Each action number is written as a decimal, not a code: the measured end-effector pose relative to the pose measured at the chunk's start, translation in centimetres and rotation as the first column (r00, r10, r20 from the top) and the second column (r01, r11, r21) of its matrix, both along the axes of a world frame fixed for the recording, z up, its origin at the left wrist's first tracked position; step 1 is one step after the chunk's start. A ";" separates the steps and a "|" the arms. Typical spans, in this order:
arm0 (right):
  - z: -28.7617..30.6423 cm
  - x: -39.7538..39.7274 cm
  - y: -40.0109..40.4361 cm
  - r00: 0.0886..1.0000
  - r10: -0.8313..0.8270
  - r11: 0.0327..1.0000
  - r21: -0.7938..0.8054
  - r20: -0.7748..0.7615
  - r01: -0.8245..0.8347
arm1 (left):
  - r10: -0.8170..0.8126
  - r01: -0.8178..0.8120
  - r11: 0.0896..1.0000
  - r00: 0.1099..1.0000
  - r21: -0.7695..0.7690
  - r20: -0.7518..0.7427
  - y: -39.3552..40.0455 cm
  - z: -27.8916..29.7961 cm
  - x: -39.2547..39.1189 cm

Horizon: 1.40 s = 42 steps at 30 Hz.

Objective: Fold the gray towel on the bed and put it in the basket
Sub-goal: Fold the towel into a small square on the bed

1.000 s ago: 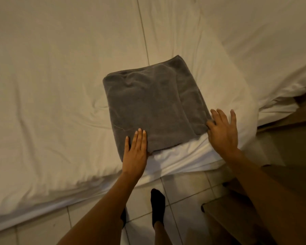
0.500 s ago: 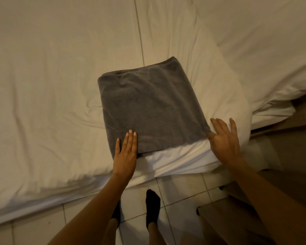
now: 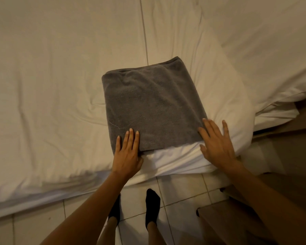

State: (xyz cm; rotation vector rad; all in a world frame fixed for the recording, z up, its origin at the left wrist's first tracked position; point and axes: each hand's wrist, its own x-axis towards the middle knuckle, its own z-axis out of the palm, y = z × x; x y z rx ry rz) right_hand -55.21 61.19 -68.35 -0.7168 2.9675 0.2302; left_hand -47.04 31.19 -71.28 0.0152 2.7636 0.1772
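Nearest the person, the left hand [image 3: 127,152] lies flat with straight fingers on the near left corner of the gray towel [image 3: 152,105], pressing it to the bed [image 3: 51,76] and grasping nothing. The right hand [image 3: 216,144] lies flat too, fingers spread and relaxed, just beside the towel's near right corner. Its fingertips touch the edge there, though I cannot tell whether any of them have slipped under the cloth.

The towel sits on the bed close to the near edge, already folded into a thick, nearly square pad. The step in hand looks like smoothing and squaring the fold before lifting. To do that well, keep both palms flat and sweep outward from the middle so trapped air and ridges leave by the open edges. Then slide the fingers under the two near corners together, thumbs on top, so the layers come up as one stack and do not fan open.

The long axis of the pad runs away from the person, tilted a little to the right at its far end, where a rounded folded edge faces the seam in the bedding [image 3: 144,32]. The basket is not in view.
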 end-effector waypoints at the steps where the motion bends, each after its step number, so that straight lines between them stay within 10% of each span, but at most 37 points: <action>1: 0.0 0.2 -0.8 0.999 0.029 1.000 -0.008 0.040 -0.028 | -0.014 0.014 1.000 1.000 -0.014 0.002 0.1 0.0 0.2; 14: -4.5 -1.4 -6.5 0.992 -0.073 0.984 0.169 0.098 0.055 | 0.079 -0.080 0.997 0.996 -0.025 -0.034 1.5 -2.3 -1.8; 28: -5.2 -3.2 -6.5 0.991 -0.030 1.000 0.004 0.133 0.030 | 0.187 -0.189 0.981 0.980 -0.035 -0.063 2.5 -2.9 -3.3; 42: 7.7 -3.2 -9.4 0.963 -0.168 0.957 -0.198 0.209 0.210 | 0.309 -0.298 0.949 0.944 0.103 -0.115 -0.5 8.9 -5.2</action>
